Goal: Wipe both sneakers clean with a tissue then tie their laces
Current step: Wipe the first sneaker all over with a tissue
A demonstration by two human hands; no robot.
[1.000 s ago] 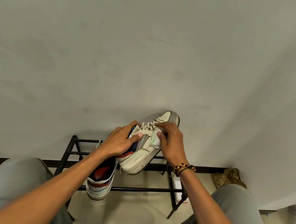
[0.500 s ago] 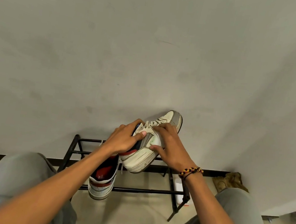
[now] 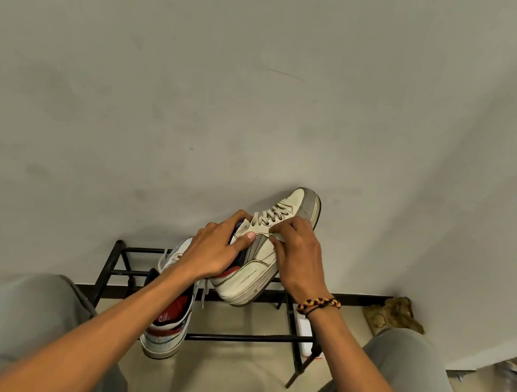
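Observation:
A cream and grey sneaker point(image 3: 261, 262) is held up in front of the wall, toe pointing up and to the right. My left hand point(image 3: 214, 249) grips its collar, thumb lying across the side panel. My right hand point(image 3: 298, 260) is curled against the sneaker's side below the laces, pressing the tissue point(image 3: 276, 238), of which only a pale sliver shows under the fingers. The second sneaker point(image 3: 169, 315), with a red insole, rests on the black rack below my left forearm, its lace hanging loose.
A black metal shoe rack point(image 3: 245, 338) stands against the wall. A white box point(image 3: 303, 330) lies under its right end. A crumpled brown cloth point(image 3: 394, 315) sits by the baseboard at right. My knees flank the rack.
My right hand has slid down the sneaker's side, covering the tissue that showed plainly a second ago. The sneaker has tipped slightly more upright. My left hand keeps its grip.

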